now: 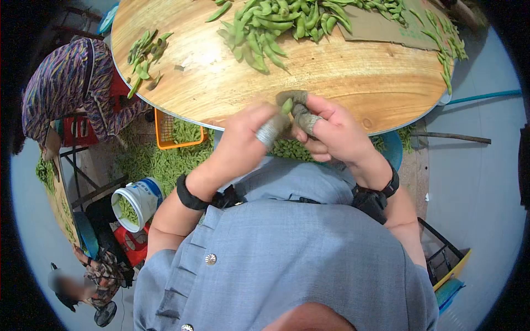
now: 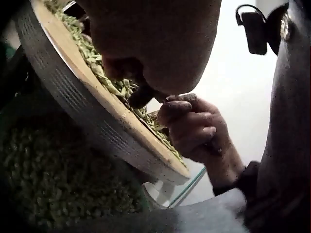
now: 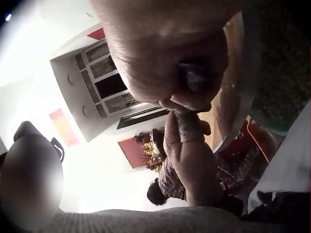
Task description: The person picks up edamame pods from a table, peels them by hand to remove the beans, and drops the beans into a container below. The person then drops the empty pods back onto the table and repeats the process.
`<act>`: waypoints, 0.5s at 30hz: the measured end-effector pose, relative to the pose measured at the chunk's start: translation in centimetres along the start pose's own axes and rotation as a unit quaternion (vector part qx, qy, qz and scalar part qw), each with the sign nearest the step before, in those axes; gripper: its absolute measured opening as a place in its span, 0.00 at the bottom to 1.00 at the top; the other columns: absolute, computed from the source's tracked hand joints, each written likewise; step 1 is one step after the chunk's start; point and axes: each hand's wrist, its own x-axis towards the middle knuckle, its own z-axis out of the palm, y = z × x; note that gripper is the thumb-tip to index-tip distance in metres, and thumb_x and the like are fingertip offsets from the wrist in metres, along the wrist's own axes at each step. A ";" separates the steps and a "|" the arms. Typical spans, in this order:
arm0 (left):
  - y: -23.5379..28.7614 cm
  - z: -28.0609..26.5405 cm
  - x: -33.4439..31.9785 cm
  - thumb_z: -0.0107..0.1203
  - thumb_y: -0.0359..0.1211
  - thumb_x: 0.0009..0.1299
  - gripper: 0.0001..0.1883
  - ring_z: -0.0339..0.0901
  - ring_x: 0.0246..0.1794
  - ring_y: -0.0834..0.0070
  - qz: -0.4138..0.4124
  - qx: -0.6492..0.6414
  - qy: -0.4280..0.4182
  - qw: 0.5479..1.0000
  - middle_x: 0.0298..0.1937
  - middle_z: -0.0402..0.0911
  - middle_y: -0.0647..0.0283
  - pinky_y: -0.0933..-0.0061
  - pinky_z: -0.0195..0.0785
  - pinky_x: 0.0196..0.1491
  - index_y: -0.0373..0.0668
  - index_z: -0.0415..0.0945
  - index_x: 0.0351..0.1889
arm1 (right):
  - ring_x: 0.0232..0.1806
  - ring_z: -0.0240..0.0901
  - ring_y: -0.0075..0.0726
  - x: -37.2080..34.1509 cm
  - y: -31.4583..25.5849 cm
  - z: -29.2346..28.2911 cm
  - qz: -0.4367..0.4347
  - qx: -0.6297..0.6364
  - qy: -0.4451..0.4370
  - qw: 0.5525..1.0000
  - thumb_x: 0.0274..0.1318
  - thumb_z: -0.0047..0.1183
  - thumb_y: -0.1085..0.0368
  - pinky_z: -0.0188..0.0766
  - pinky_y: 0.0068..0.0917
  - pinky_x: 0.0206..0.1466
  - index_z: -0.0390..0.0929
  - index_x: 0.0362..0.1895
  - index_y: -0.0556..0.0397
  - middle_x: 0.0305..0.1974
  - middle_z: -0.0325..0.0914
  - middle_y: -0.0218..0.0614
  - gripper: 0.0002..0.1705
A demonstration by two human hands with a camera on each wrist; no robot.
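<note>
A green soybean pod (image 1: 286, 106) shows between my two hands, over the table's near edge. My left hand (image 1: 243, 135), blurred, pinches it at the fingertips; silvery tape (image 1: 269, 132) wraps one finger. My right hand (image 1: 339, 129) meets it from the other side, with curled fingers and dirty finger covers (image 1: 301, 110) at the pod. In the left wrist view the right hand (image 2: 194, 128) has its fingers folded in. The right wrist view has the left hand (image 3: 189, 155) touching the right fingertips, where the pod is hidden.
A large pile of pods (image 1: 270, 25) lies on the round wooden table (image 1: 193, 83), with a smaller heap (image 1: 146, 52) at left and cardboard (image 1: 386, 36) at right. Below stand an orange crate (image 1: 160, 129) and a white bucket (image 1: 141, 201). Two people are at the left.
</note>
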 end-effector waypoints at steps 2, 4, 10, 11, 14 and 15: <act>0.1 0.0 -0.2 0.48 0.34 0.73 0.08 0.65 0.23 0.79 -0.184 -0.297 -0.055 0.936 0.24 0.66 0.72 0.73 0.60 0.28 0.41 0.72 0.35 | 0.15 0.56 0.14 -0.4 0.0 -0.2 0.006 0.036 -0.021 0.999 0.58 0.34 0.72 0.53 0.14 0.14 0.66 0.58 0.48 0.28 0.70 0.26 0.23; 0.1 0.2 -0.1 0.50 0.36 0.72 0.08 0.66 0.24 0.78 -0.120 -0.217 -0.033 0.968 0.25 0.69 0.70 0.74 0.60 0.29 0.42 0.73 0.34 | 0.15 0.59 0.16 -0.5 -0.1 -0.1 0.011 0.072 -0.040 0.997 0.58 0.36 0.71 0.55 0.15 0.14 0.69 0.52 0.49 0.28 0.70 0.26 0.18; 0.7 -0.4 1.3 0.56 0.35 0.62 0.05 0.71 0.28 0.68 0.129 0.181 0.072 0.972 0.26 0.73 0.63 0.71 0.62 0.31 0.44 0.75 0.31 | 0.17 0.66 0.18 -0.8 -0.5 0.7 -0.028 -0.127 0.065 0.989 0.56 0.38 0.71 0.68 0.18 0.16 0.69 0.50 0.54 0.28 0.71 0.28 0.17; 0.9 -0.5 1.3 0.55 0.33 0.58 0.05 0.71 0.29 0.67 0.210 0.309 0.114 0.921 0.25 0.72 0.63 0.69 0.62 0.33 0.45 0.74 0.30 | 0.17 0.68 0.19 -0.8 -0.4 0.8 -0.035 -0.157 0.070 0.984 0.55 0.39 0.71 0.69 0.18 0.16 0.69 0.49 0.55 0.28 0.72 0.29 0.16; 0.6 0.3 1.2 0.53 0.31 0.51 0.08 0.71 0.32 0.68 0.291 0.463 0.158 0.822 0.24 0.69 0.64 0.67 0.62 0.37 0.44 0.72 0.29 | 0.18 0.71 0.21 -0.8 -0.3 1.0 -0.049 -0.189 0.078 0.978 0.54 0.39 0.71 0.69 0.19 0.15 0.68 0.47 0.57 0.28 0.72 0.31 0.15; 0.4 0.5 1.1 0.53 0.32 0.52 0.09 0.71 0.31 0.67 0.284 0.480 0.155 0.816 0.24 0.69 0.63 0.67 0.62 0.36 0.43 0.71 0.31 | 0.18 0.71 0.21 -0.8 -0.4 1.1 -0.057 -0.194 0.082 0.976 0.54 0.40 0.71 0.69 0.19 0.15 0.68 0.46 0.58 0.28 0.73 0.32 0.14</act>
